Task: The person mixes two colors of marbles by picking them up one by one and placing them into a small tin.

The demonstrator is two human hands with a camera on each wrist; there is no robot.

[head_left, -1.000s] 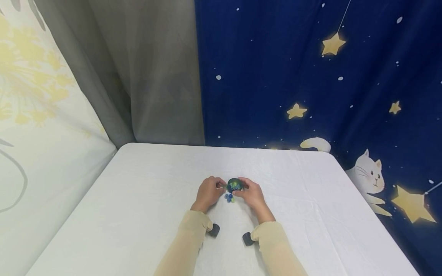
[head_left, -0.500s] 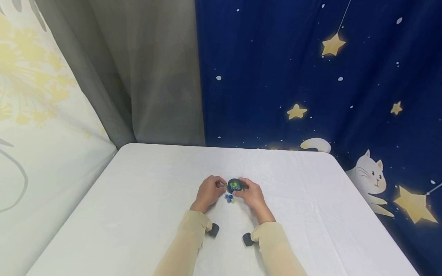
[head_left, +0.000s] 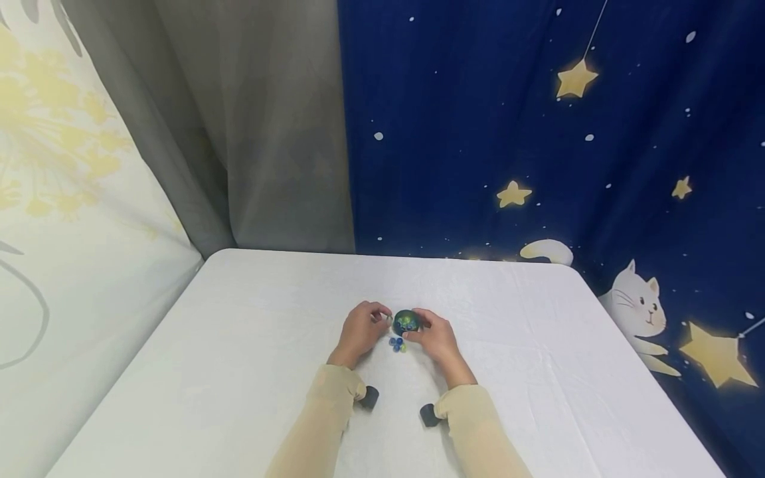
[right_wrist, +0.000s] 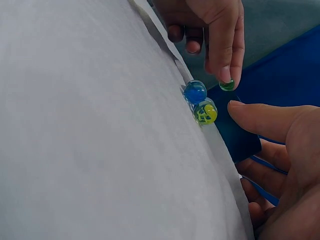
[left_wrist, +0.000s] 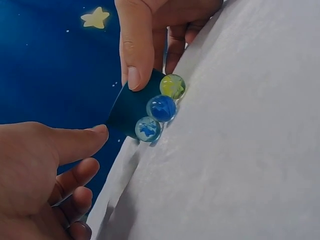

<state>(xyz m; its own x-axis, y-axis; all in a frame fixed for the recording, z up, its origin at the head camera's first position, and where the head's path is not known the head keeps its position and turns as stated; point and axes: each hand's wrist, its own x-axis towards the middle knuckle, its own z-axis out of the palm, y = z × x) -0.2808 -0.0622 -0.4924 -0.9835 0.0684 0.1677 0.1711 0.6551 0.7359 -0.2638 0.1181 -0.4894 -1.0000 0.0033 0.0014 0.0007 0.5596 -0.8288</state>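
A small dark teal cup (head_left: 406,321) stands on the white table with marbles visible inside it. My right hand (head_left: 435,335) grips its right side, thumb in front and fingers behind. My left hand (head_left: 360,333) is at the cup's left, pinching a green marble (right_wrist: 227,85) between thumb and index finger close to the rim. That marble is hidden by my fingers in the left wrist view. Several loose marbles lie on the cloth just in front of the cup, among them a blue marble (left_wrist: 161,108) and a yellow-green marble (left_wrist: 172,87).
The white-covered table (head_left: 239,345) reaches out on all sides of the hands. A grey curtain (head_left: 287,133) and a dark blue star-patterned curtain (head_left: 454,133) hang behind it. Dark wrist-camera blocks sit under both sleeves, such as the left block (head_left: 370,398).
My left hand has risen slightly at the cup's left rim, still pinching the marble. The right hand, the cup and the loose marbles have stayed put.
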